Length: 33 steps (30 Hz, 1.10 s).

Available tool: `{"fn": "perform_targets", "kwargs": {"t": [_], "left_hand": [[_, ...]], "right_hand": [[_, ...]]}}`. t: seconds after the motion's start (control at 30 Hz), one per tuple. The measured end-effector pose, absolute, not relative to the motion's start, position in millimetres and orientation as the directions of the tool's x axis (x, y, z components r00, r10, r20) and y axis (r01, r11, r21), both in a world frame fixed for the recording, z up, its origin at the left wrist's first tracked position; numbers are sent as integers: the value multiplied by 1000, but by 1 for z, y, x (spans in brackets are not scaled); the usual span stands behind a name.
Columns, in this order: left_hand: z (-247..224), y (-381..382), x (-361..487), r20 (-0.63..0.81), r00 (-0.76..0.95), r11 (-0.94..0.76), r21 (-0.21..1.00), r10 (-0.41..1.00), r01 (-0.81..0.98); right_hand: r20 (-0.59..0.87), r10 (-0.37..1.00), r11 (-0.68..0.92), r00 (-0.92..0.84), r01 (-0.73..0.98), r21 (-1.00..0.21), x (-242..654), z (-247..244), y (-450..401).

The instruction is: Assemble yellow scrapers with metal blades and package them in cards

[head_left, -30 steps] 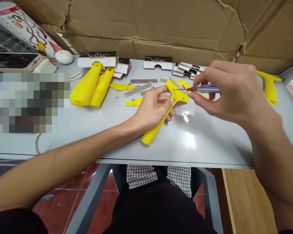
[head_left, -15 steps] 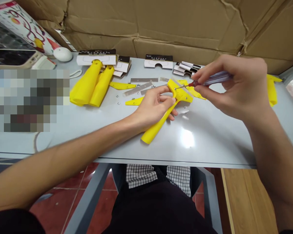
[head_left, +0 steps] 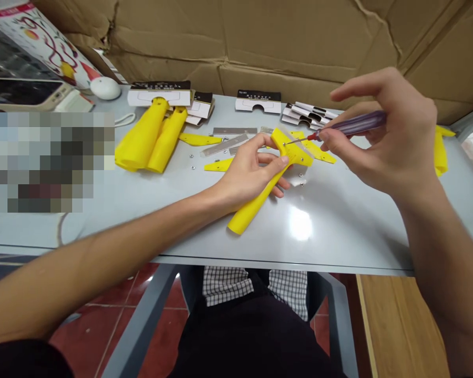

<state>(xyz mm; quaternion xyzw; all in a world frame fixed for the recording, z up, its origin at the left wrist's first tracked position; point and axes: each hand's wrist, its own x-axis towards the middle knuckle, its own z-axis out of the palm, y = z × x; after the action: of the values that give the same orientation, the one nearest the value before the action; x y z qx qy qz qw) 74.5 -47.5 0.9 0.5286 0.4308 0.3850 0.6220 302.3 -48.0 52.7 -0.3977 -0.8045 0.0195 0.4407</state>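
My left hand [head_left: 256,170] is closed around the neck of a yellow plastic scraper [head_left: 249,214], whose handle slants down toward the table's front. A metal blade [head_left: 297,144] lies along the scraper's wide head, and two small screws show there. In my right hand [head_left: 394,131] is a screwdriver [head_left: 357,124] with a clear purplish handle, held between thumb and fingers, the index finger raised off it. The screwdriver's tip meets the left screw [head_left: 284,144] on the head. Just below the head, a few loose nuts [head_left: 300,175] rest on the table.
Flat metal blades [head_left: 235,130] and yellow clamp strips [head_left: 199,139] lie behind my left hand. Yellow handles [head_left: 144,134] are at left, another yellow piece [head_left: 440,149] at right. Card sleeves [head_left: 258,101] stand before the cardboard wall [head_left: 291,47]. A white mouse [head_left: 105,88] and phone [head_left: 21,93] are back left.
My right index finger has lifted and stretched away from the screwdriver, which stays on the same screw. My left hand and the scraper have hardly moved; the view has shifted slightly.
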Motion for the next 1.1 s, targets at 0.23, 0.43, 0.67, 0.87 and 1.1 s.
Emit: {"fn": "perform_targets", "kwargs": {"t": [0.23,0.43,0.67,0.87,1.1], "left_hand": [[3,-46,74,-151,352,184,981,924,-63],[5,-47,75,-159,337,182,983,928,-35],[8,-49,75,-161,336,175,985,928,-11],[8,-49,76,-165,338,172,985,927,8],[11,-50,76,-174,327,170,985,929,38]], "right_hand": [[736,629,723,-252,539,-433,303,48,-42],[738,574,748,-355,594,-296,302,47,-48],[745,566,638,-352,759,-127,304,51,-50],[720,562,734,-406,647,-207,302,56,-53],[733,511,777,-449,606,-170,303,56,-50]]}}
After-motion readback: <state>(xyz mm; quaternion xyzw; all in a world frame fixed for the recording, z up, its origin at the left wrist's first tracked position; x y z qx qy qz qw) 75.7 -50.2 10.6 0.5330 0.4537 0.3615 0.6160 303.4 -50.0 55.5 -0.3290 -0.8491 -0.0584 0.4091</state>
